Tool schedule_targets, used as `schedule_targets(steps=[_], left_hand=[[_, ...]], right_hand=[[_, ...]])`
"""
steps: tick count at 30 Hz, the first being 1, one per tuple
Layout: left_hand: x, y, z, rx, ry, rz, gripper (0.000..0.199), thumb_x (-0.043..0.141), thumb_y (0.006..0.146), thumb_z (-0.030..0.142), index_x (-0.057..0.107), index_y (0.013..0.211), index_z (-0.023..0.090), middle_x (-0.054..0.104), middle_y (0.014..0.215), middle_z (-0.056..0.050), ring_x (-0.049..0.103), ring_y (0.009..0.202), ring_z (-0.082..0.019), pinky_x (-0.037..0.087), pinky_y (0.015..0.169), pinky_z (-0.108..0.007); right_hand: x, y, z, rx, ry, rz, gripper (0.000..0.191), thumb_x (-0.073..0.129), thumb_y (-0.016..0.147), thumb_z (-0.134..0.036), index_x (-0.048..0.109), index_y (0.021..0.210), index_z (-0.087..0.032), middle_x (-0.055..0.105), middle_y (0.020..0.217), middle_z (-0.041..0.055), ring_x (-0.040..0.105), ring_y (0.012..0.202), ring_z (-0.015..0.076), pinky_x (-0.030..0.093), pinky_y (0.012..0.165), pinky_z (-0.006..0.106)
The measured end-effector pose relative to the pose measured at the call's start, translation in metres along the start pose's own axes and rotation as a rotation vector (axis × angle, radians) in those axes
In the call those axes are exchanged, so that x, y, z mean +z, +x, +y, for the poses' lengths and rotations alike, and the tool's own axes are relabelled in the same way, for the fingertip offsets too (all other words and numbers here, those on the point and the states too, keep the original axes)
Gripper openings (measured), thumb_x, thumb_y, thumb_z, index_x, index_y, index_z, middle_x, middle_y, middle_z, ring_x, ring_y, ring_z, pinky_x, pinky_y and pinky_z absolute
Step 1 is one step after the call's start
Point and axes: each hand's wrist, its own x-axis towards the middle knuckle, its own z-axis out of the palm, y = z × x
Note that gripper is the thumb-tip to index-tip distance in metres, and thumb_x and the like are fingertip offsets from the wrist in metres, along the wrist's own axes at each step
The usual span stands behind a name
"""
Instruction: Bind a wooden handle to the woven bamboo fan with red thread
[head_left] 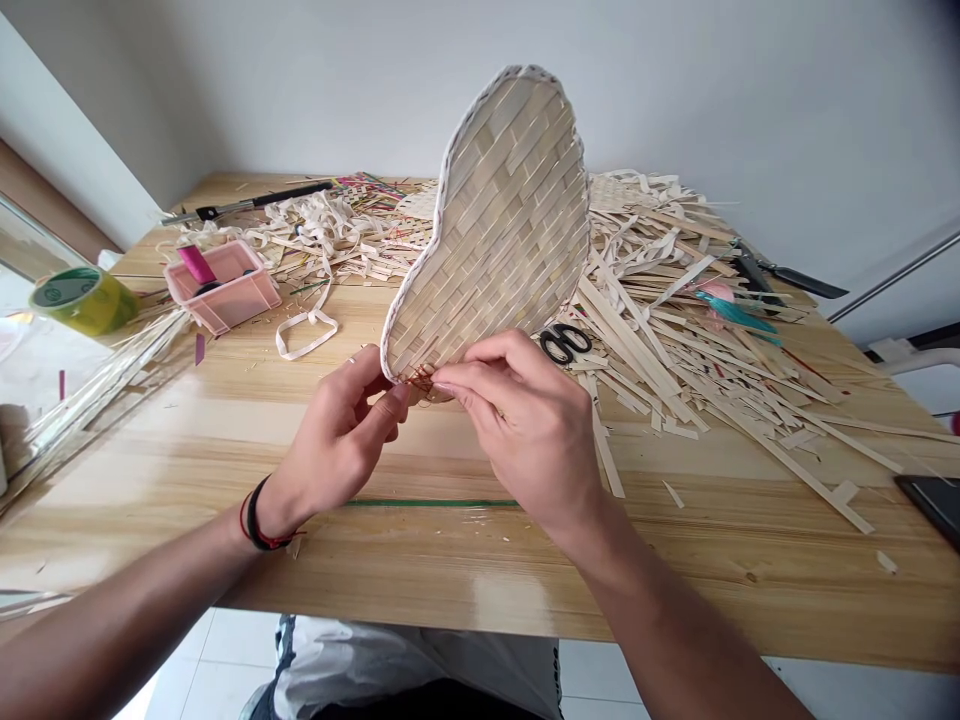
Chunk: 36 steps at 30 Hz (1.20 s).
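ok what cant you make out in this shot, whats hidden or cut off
All in the head view:
Lower tip of the woven bamboo piece: the left hand and right hand cover it, hiding how the red threads are fastened.
Inside the pink box: its walls hide most of it.
Dark flat thing: cut off by the picture edge.
Dark blade: bamboo strips hide its other end.

Beyond the right hand (525,430), black-handled scissors (565,345) are lying among heaped bamboo strips (645,340) on the wooden table (750,560), while a pink plastic box (225,305) and a roll of yellow-green tape (84,300) are sitting farther out past the left hand (337,440).
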Motion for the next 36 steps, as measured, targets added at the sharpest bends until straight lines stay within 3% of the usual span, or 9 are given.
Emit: schedule_targets(steps=[7,17,28,36], left_hand=[[0.001,-0.001,0.001,-0.077,-0.087,-0.033,0.014,0.062,0.100,0.031,0.064,0.098,0.017,0.052,0.075,0.001,0.046,0.064,-0.011,0.037,0.054,-0.023],[0.000,0.000,0.002,-0.154,-0.239,-0.059,0.007,0.061,0.095,0.024,0.067,0.097,0.020,0.047,0.073,0.001,0.042,0.069,-0.015,0.035,0.058,-0.024],[0.000,0.001,-0.001,-0.176,-0.311,-0.085,0.006,0.063,0.094,0.023,0.068,0.097,0.020,0.046,0.071,0.001,0.043,0.069,-0.015,0.035,0.057,-0.023],[-0.005,-0.001,-0.006,-0.232,-0.374,-0.094,0.018,0.059,0.099,0.033,0.071,0.109,0.023,0.065,0.097,-0.003,0.056,0.080,-0.016,0.049,0.066,-0.024]], right_hand=[[0.001,-0.001,0.000,-0.017,0.027,-0.007,0.024,0.058,0.104,-0.004,0.075,0.095,-0.019,0.073,0.096,0.0053,0.071,0.085,0.0143,0.060,0.074,0.028],[0.001,0.000,-0.001,-0.015,0.033,-0.012,0.032,0.050,0.105,-0.001,0.073,0.104,-0.023,0.074,0.106,0.0065,0.073,0.096,0.0171,0.062,0.082,0.033],[0.000,0.000,0.000,-0.003,-0.013,0.030,0.030,0.057,0.103,-0.004,0.080,0.098,-0.022,0.071,0.098,0.0066,0.071,0.090,0.0168,0.061,0.078,0.032],[0.001,-0.002,-0.002,0.024,0.018,0.038,0.029,0.057,0.103,-0.004,0.079,0.102,-0.022,0.076,0.099,0.0065,0.074,0.091,0.0173,0.062,0.081,0.032]])
